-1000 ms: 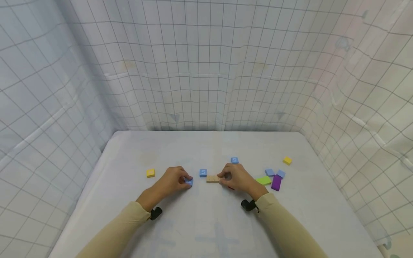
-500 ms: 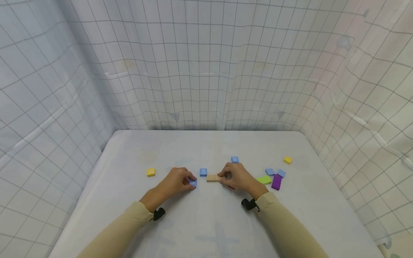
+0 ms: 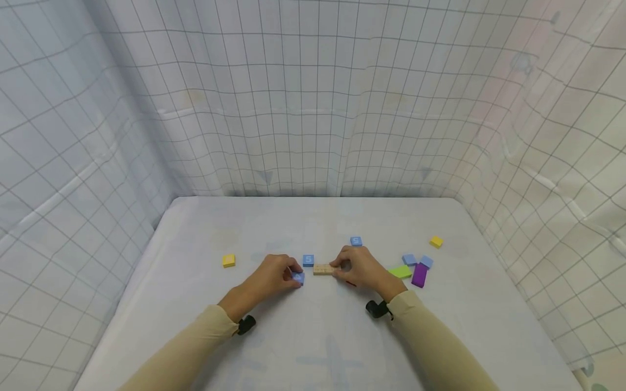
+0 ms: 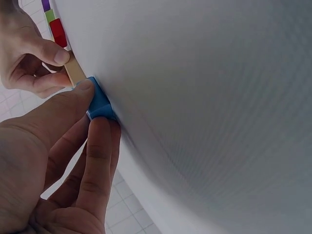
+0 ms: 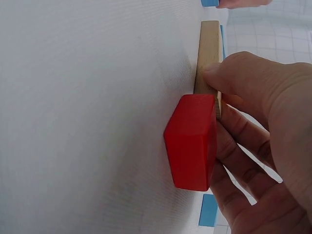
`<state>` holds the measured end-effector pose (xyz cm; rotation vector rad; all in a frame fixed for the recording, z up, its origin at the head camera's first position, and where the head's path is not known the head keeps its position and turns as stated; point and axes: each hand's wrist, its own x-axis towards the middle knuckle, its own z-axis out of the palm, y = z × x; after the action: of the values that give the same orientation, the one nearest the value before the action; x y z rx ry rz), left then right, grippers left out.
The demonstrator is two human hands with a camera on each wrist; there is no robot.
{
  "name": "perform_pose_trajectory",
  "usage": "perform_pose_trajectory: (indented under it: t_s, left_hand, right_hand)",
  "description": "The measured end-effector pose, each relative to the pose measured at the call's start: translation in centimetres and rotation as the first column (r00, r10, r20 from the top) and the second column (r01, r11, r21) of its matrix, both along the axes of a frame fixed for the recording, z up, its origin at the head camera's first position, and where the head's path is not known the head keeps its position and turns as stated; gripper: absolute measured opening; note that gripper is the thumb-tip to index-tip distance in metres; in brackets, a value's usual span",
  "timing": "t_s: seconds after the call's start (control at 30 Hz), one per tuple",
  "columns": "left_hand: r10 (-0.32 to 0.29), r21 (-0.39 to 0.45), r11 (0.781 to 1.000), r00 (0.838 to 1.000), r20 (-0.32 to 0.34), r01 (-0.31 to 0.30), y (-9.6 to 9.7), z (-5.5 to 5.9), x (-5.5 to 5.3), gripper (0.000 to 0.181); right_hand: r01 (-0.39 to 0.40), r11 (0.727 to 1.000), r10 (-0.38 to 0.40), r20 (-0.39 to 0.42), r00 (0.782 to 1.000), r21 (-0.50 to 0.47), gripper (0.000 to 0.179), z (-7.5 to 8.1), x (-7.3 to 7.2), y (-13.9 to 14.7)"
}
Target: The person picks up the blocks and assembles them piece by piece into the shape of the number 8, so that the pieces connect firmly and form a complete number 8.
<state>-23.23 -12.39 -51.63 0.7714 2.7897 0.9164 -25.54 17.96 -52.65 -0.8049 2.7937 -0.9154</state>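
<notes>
Pinching a blue tile (image 4: 101, 104) between the thumb and the curved fingers (image 4: 99, 151) of the left hand (image 3: 274, 274), with a narrow grip. Holding this tile low over the bench (image 3: 332, 331), or on it, and not being able to tell which. Pinching also a light wooden block (image 3: 323, 270) at its right part, between thumb and fingers of the right hand (image 3: 362, 269), again with a narrow grip. Seeing a small gap between the blue tile and the left end of the wooden block. Finding just behind that gap a number tile (image 3: 308, 260), blue with a white 5, near the left corner of the block. Seeing a red block (image 5: 190, 141) just beside the right end of the wooden block, mostly hiding under the right hand in the head view. Finding a farther blue tile (image 3: 356, 240) with a white sign, behind the right hand. Looking more to the right, seeing a green block (image 3: 400, 272), a purple block (image 3: 419, 275) and two pale blue tiles (image 3: 409, 260) in one close group. Finding a yellow tile (image 3: 229, 260) well apart on the left, and a second yellow tile (image 3: 436, 242) behind the group on the right. Wearing beige sleeves (image 3: 435, 336). Seeing a white checked curtain (image 3: 313, 98) around the bench.
</notes>
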Motion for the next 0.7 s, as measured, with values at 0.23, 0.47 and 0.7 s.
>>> perform_pose_trajectory:
  t_s: [0.23,0.47,0.7]
  left_hand:
    - [-0.018,0.005,1.000,1.000,-0.025,0.019,0.5,0.1,0.0,0.022]
    - [-0.070,0.060,0.995,0.992,-0.108,0.077,0.1,-2.9,-1.4,0.025]
    - [-0.103,0.076,0.991,0.986,-0.131,0.114,-0.2,-6.1,-3.3,0.027]
  right_hand:
    - [0.027,1.000,-0.028,0.030,0.999,0.005,0.012,0.2,0.0,0.0]
    - [-0.007,1.000,0.007,-0.011,1.000,0.004,0.012,0.0,-0.2,-0.1]
    - [-0.001,1.000,0.001,-0.006,1.000,0.005,0.013,0.0,-0.3,-0.1]
